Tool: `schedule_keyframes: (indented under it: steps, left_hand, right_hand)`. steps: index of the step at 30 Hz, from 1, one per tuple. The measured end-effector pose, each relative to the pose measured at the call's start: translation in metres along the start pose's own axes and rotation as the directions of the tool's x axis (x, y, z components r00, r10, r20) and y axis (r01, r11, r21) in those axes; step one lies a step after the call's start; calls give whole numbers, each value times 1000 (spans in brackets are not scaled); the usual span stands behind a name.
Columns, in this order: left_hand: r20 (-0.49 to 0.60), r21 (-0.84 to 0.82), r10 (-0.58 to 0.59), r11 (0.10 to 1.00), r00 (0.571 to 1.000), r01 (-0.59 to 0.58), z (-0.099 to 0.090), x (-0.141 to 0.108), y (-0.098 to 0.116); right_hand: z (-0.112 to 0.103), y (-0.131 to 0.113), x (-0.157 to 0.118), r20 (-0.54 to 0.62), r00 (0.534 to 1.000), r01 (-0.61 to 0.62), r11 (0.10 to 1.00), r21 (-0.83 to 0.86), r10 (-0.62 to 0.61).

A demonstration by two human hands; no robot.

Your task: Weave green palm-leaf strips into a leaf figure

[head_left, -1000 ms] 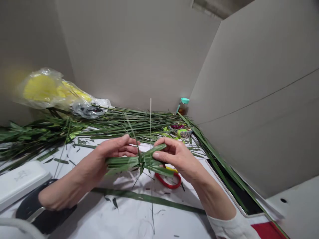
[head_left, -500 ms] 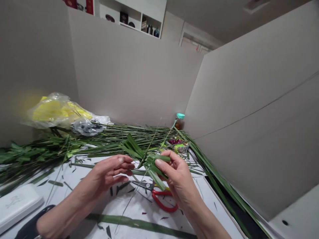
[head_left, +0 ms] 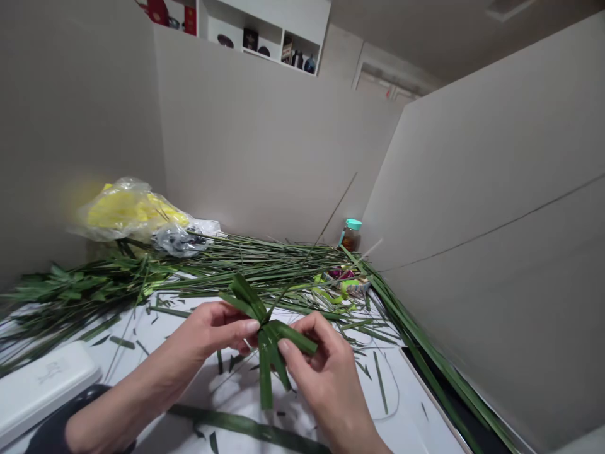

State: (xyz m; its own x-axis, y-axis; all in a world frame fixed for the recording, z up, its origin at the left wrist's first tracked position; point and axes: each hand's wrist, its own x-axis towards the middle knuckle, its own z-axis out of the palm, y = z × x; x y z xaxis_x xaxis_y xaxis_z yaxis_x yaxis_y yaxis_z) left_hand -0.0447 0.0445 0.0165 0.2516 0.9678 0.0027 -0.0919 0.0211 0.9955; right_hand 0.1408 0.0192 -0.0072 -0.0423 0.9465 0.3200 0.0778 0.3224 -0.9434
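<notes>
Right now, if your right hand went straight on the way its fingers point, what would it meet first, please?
The woven green leaf strips come first: the fingertips of the right hand appear to rest on them, though depth is hard to judge from this view.

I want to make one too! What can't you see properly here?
In the head view:
The woven green leaf strips: the left hand and right hand partly cover them.
The yellow thing: blurred inside a plastic bag.
The shelf bottles: too small to make out.
The red box: cut off by the top edge.
</notes>
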Motion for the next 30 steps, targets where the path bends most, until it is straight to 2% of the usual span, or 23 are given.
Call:
schedule_keyframes:
  steps: [4, 8, 11, 15, 18, 25, 30]
  left_hand:
    - [6, -8, 5, 1000, 1000, -4, 0, -2, 3]
    - [36, -10, -18, 1000, 999, 19, 1, -5, 5]
    - [45, -5, -27, 1000, 999, 27, 1, -8, 5]
    - [27, -42, -34, 999, 999, 35, 2, -8, 3]
    - [14, -81, -48, 995, 999, 49, 4, -7, 2]
    - [-38, -100, -44, 994, 998, 40, 6, -3, 2]
    - [-108, -84, -42, 996, 993, 33, 3, -1, -2]
  right_hand:
    - [4, 1, -3, 66, 998, -12, 998, -56, 15]
    - [5, 2, -2, 131, 987, -90, 995, -52, 96]
    - [1, 1, 0, 121, 986, -119, 992, 31, 115]
    - [-5, -5, -1, 100, 992, -89, 986, 140, 75]
    - [-5, -8, -3, 88, 994, -81, 982, 168, 67]
    - [-3, -6, -2, 144, 987, -103, 976, 190, 76]
    - [-9, -7, 0, 28, 997, -78, 964, 253, 73]
